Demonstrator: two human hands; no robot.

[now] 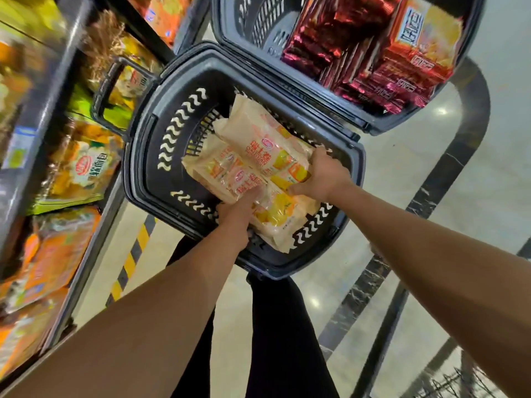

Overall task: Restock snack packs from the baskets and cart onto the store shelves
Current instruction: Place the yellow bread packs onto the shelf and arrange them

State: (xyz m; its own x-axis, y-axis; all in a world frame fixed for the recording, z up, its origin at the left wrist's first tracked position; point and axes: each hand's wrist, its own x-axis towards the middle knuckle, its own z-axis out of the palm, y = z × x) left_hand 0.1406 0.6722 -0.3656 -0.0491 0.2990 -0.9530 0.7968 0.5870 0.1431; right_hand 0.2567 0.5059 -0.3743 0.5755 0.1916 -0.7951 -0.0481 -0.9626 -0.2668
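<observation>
Both hands were down in the near basket (161, 133), which stood beside the shelves (54, 116). The right hand (324, 176) curled its grip round the end of the top cream pack (267, 139); the left hand (238, 214) pinched the pack below (227, 173). The slick wrappers lay stacked loosely, so lifting both at once could let one slide out and drop back or onto the floor (402, 173). The top pack read "DALIYUAN" under red Chinese characters. The far basket (253, 21) held red packs (359, 53), their writing unreadable.
</observation>
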